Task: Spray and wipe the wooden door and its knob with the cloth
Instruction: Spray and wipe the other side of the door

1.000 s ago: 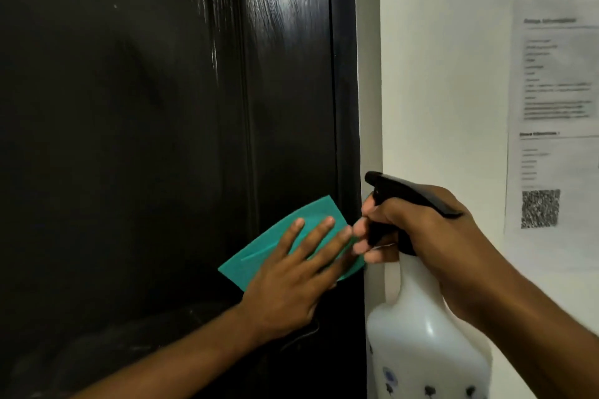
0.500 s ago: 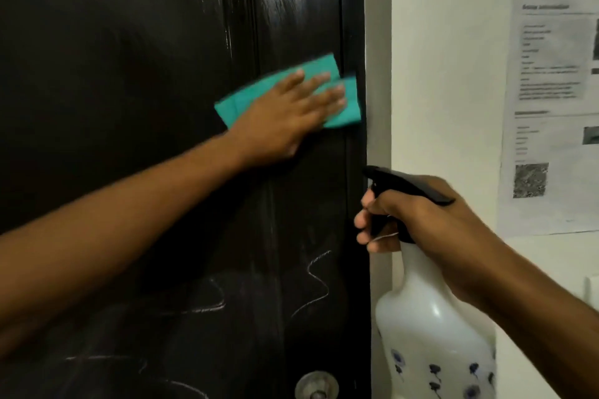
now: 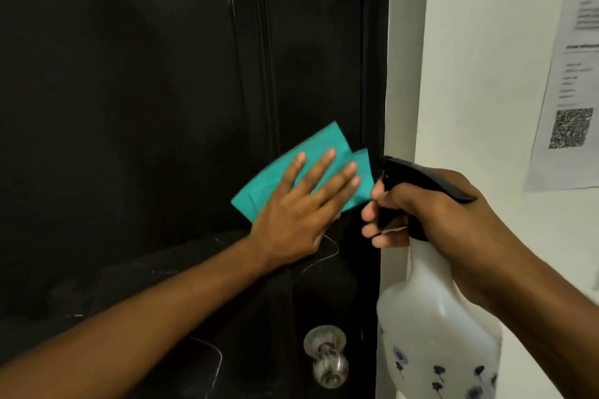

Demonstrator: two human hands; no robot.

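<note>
Teal cloth (image 3: 304, 172) pinned flat to the door (image 3: 146, 107) under spread left hand (image 3: 301, 217), just above the knob (image 3: 327, 356), good for broad strokes. Right hand (image 3: 431, 214) wrapped round the bottle (image 3: 437, 317) beside the knob, finger on trigger, ready to respray.

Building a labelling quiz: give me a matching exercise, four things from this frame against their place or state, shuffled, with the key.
Things:
1. cloth
2. knob
3. bottle
4. paper

Places or states:
A. stuck on the white wall, far right
B. gripped by the right hand at its black trigger head
C. pressed flat on the door under the left hand
D. low on the door, untouched, below both hands

Pairs: 1-C, 2-D, 3-B, 4-A
</note>
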